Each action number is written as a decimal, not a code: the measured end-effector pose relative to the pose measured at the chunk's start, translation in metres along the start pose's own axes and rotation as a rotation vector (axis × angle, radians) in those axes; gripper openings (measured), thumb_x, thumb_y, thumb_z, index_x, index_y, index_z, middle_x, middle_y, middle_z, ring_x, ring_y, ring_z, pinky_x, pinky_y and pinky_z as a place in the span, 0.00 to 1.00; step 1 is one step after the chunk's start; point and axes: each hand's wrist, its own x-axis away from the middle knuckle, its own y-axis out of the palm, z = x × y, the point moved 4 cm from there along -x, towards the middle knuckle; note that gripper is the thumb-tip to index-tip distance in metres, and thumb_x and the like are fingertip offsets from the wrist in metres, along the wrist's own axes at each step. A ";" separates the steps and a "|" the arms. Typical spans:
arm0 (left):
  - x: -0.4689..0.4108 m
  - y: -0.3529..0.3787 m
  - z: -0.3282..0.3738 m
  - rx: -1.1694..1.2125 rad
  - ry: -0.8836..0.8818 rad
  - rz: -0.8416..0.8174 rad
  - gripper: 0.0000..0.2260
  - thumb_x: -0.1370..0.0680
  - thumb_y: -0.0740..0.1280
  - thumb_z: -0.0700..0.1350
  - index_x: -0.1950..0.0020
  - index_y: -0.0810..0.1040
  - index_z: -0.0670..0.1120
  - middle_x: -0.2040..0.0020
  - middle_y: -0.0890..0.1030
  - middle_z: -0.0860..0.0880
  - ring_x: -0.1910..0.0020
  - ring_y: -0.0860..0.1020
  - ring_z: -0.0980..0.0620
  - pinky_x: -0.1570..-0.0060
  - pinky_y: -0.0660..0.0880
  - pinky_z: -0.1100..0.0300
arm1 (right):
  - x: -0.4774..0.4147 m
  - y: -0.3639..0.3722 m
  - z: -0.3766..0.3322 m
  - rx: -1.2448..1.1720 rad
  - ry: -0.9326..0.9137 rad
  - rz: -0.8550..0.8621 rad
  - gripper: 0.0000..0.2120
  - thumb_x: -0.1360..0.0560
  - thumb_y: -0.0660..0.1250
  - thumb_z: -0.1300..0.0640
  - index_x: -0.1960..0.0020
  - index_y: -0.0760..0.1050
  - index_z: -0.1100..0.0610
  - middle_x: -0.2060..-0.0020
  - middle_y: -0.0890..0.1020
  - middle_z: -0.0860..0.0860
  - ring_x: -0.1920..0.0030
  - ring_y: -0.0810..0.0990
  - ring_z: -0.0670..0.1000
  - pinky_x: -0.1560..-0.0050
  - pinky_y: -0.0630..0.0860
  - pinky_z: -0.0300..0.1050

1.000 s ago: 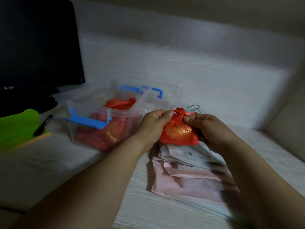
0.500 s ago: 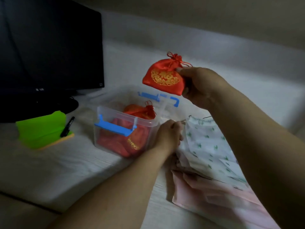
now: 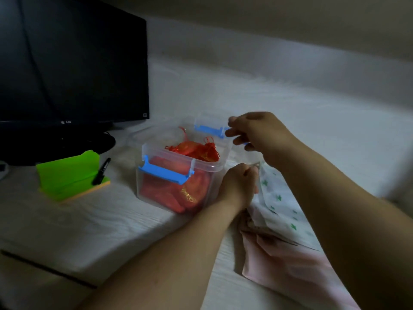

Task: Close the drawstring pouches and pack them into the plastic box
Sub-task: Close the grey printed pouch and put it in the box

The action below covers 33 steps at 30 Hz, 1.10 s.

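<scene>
A clear plastic box (image 3: 225, 151) stands lidless on the bench (image 3: 111, 220), its long axis running away from the viewer and a blue latch (image 3: 164, 172) at each end. Red pouches (image 3: 194, 151) fill it, the top ones' tied necks pointing up; their gold print is unreadable. The left hand (image 3: 240, 184) has its grip curled round the top of a white pouch (image 3: 277, 198) beside the box. The right hand (image 3: 259, 133) hovers over the far rim, its grip loose and holding nothing. The monitor (image 3: 73, 63) reads LG.

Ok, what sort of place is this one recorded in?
Most likely a home desk or small office workstation: a dark monitor stands at the back left, green sticky notes with a black pen lie before it, and the plastic box sits on a pale wood-grain tabletop.
</scene>
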 end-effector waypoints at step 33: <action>0.001 0.010 -0.008 -0.061 0.070 -0.054 0.14 0.26 0.69 0.55 0.51 0.79 0.45 0.58 0.85 0.45 0.59 0.84 0.47 0.52 0.82 0.48 | 0.069 -0.134 0.195 0.284 0.272 0.195 0.10 0.24 0.75 0.56 0.61 0.82 0.61 0.67 0.82 0.55 0.67 0.76 0.52 0.62 0.71 0.44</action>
